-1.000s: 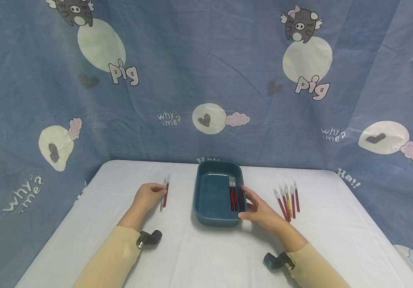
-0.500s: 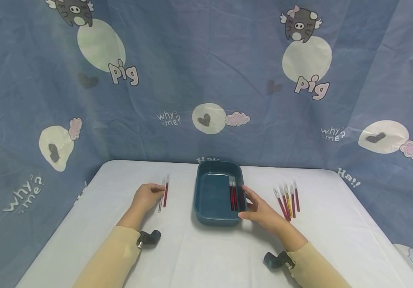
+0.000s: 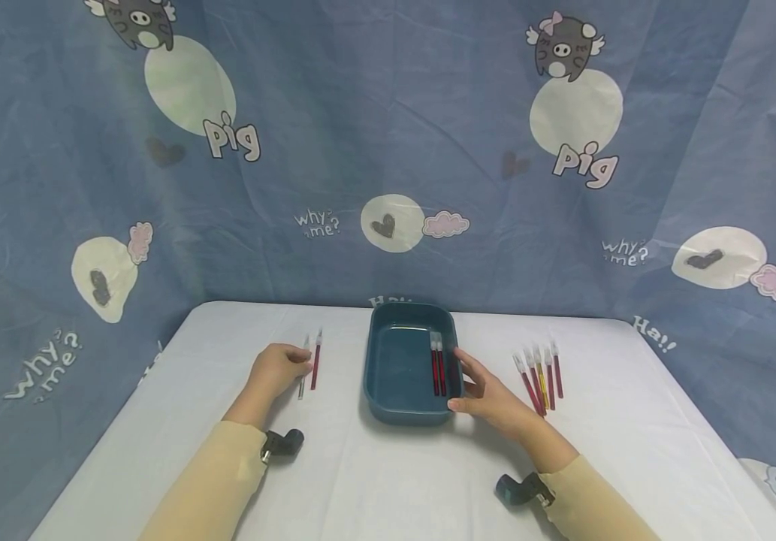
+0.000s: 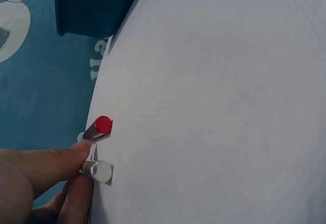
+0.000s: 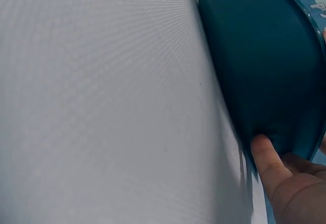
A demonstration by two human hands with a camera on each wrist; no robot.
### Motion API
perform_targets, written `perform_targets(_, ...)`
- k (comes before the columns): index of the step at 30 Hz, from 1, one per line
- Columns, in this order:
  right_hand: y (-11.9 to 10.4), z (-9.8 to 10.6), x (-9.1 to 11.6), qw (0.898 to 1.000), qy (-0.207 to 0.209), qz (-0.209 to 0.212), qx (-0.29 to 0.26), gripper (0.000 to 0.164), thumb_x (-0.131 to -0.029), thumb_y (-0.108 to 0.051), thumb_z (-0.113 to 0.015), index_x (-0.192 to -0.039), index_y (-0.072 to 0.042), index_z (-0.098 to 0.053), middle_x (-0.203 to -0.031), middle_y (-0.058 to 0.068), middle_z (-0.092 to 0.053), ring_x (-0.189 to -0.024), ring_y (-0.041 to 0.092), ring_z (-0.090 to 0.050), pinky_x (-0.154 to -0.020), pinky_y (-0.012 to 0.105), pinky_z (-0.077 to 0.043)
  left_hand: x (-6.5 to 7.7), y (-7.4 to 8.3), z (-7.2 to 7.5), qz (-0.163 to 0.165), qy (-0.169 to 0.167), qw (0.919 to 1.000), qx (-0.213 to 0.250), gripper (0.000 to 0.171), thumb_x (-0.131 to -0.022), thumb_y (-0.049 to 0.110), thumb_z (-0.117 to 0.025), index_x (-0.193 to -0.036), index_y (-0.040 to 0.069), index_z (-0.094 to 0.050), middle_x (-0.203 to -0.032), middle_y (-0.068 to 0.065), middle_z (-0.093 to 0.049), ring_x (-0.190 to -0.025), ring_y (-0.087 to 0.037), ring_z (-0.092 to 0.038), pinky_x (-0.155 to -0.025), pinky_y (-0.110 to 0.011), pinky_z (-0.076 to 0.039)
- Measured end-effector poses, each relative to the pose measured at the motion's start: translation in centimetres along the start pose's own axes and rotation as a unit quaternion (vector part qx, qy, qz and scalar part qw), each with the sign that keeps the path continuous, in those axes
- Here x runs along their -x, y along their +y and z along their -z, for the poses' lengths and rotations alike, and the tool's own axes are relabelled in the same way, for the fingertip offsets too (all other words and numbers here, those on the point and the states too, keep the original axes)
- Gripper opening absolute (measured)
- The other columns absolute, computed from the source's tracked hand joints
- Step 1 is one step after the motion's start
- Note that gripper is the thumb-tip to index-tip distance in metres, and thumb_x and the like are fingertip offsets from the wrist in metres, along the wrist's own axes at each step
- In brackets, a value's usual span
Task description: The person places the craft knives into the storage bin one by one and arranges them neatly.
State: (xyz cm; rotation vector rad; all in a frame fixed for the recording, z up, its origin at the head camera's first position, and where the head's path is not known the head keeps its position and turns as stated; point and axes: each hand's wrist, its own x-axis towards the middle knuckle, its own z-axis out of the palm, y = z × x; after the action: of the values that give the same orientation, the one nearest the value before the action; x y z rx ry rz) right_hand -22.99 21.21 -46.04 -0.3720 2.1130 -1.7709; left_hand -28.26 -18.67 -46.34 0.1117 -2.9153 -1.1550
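My left hand pinches a slim silver pen-like stick with a clear cap, its middle hidden by the fingers. Just right of it lies a similar red stick, whose red end also shows close to the thumb in the left wrist view. My right hand holds a dark teal box at its near right corner. In the right wrist view the thumb presses the box's outer wall. Two red capped sticks lie side by side along the box's right inside.
To the right of the right hand, several capped sticks lie fanned out, mostly red and one yellow. All of it stands on a white-covered table. A blue printed curtain hangs behind the far edge.
The silver and red sticks at my left hand have come slightly apart, the red one shifting a little to the right. My right hand and the box have stayed in place.
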Motion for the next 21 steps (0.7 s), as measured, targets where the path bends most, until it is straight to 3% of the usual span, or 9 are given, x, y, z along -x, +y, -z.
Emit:
perform_targets(6,0.0,0.0,0.0,1.0,-0.001,0.001,0.001,0.103,-0.087,-0.012,-0.08,-0.162,-0.015,-0.01,-0.166,0.022,-0.003,-0.148,0.05,-0.013,-0.115,0.06,-0.027,0.0,-0.2,-0.2,0.007,0.008,0.9998,0.017,0.028,-0.09,0.016,-0.072,-0.117,0.006,-0.073,-0.121,-0.019,-0.068,-0.125,-0.041,-0.055,-0.104,-0.055,-0.044)
perform_targets(14,0.2,0.0,-0.1,1.0,-0.005,0.008,0.004,0.102,-0.087,-0.01,-0.079,-0.162,-0.014,-0.01,-0.165,0.023,-0.003,-0.147,0.051,-0.014,-0.115,0.06,-0.027,0.0,-1.6,0.0,0.013,-0.004,0.9957,0.091,0.031,-0.093,0.019,-0.069,-0.12,0.006,-0.071,-0.132,-0.021,-0.062,-0.134,-0.042,-0.047,-0.111,-0.056,-0.036)
perform_targets(21,0.2,0.0,-0.1,1.0,-0.005,0.007,-0.005,0.104,-0.086,-0.013,-0.08,-0.162,-0.015,-0.01,-0.165,0.023,-0.002,-0.148,0.051,-0.013,-0.115,0.06,-0.026,0.1,-1.7,0.6,0.043,-0.039,0.9837,0.17,0.035,-0.095,0.02,-0.068,-0.126,0.003,-0.067,-0.138,-0.022,-0.057,-0.13,-0.038,-0.053,-0.105,-0.045,-0.047)
